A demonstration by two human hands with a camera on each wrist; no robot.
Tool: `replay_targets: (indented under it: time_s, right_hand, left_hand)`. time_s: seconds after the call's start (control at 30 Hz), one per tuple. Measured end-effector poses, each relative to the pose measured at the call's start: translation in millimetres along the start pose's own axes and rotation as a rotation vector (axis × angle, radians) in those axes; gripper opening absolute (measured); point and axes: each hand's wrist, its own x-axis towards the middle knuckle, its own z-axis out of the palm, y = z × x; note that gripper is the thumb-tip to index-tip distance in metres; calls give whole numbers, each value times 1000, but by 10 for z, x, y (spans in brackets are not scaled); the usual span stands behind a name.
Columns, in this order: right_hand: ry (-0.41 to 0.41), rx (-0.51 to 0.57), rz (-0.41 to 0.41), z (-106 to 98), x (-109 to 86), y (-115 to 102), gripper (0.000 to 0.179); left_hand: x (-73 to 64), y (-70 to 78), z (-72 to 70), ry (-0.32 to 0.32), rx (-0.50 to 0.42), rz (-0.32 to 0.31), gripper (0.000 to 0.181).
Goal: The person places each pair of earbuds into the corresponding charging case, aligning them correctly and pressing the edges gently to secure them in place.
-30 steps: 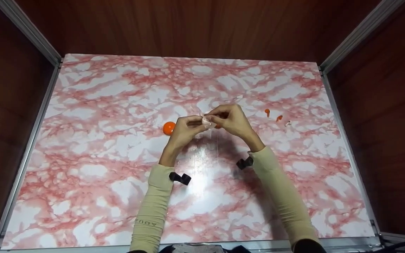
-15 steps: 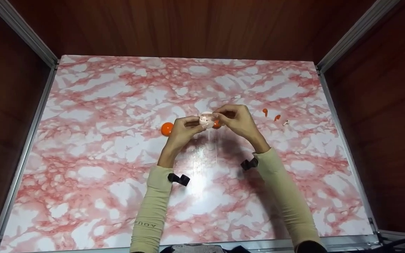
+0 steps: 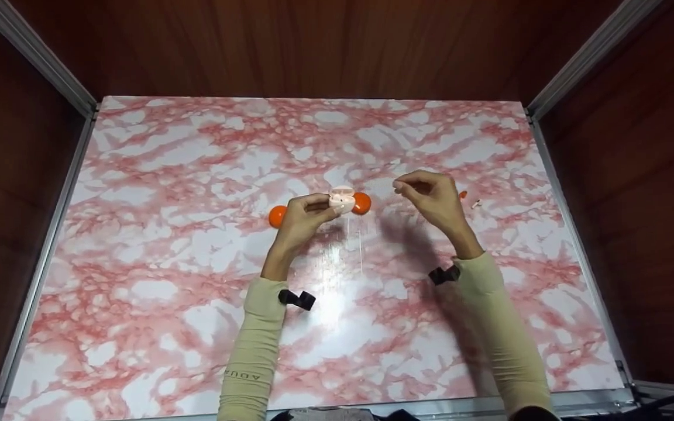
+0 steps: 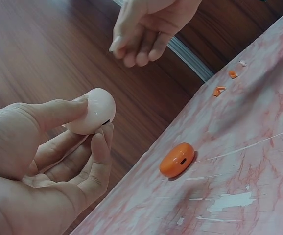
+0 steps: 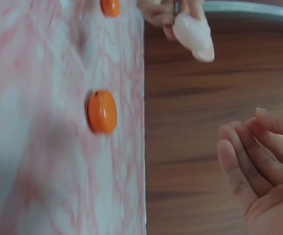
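My left hand (image 3: 305, 219) grips a small white earbud case (image 3: 343, 200) between thumb and fingers, above the table. Its lid stands raised, and a dark spot shows inside. In the left wrist view the same white case (image 4: 95, 110) shows its smooth outer side. To the right, my right hand (image 3: 430, 196) hovers with loosely bent fingers; in the right wrist view nothing lies between its thumb and fingers (image 5: 239, 169). An orange earbud case (image 3: 361, 203) rests on the table just right of the white case. Another orange case (image 3: 277, 216) lies beside my left hand, partly covered by it.
Right of my right hand lie an orange earbud (image 3: 463, 195) and a white earbud (image 3: 477, 204). A second orange earbud (image 4: 219, 91) shows in the left wrist view. The pink marbled table (image 3: 155, 327) is bounded by dark wood panels (image 3: 313, 47) and metal rails.
The white case's lid has swung up. My right hand has left the case and moved right towards the earbuds, uncovering the orange case. My left hand has stayed nearly in place.
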Motion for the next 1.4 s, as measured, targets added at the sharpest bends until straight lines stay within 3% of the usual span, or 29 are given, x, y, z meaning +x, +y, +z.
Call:
replay_targets:
  time_s: [0.17,0.33,0.5,0.73,0.83,1.1,1.27,1.4]
  right_hand:
    - [100,-94,-24,-240,-44,91,16]
    - [180,-278,-63,-514,-119,240,14]
    - [204,-470,-104,-773,-186,405,21]
    - [202,-638,-194,-1100,-248,623,27]
    - [161,-716,-247,-1214,-265,722,29]
    - [-41,-898,-387,-1353,-318,1033,37]
    - [-132,-969,-376,-1418,-391,1172,41]
    - [-220,-1013,-343,-1468,-442,1230,56]
  left_hand:
    - [-13,-8,-19,-11,-4,0,41]
    - [-16,-17,-18,-15,-16,-11,43]
    - [-14,-18,-14,-6,-16,-6,40]
    - [-17,-16,-8,-14,-7,-7,42]
    - [-14,-13,-12,-14,-10,-2,40]
    - [-15,-1,-39,-8,3,3,40]
    - [-14,4,-65,-11,8,17,38]
    - [-23,3,-91,-7,-6,14,38]
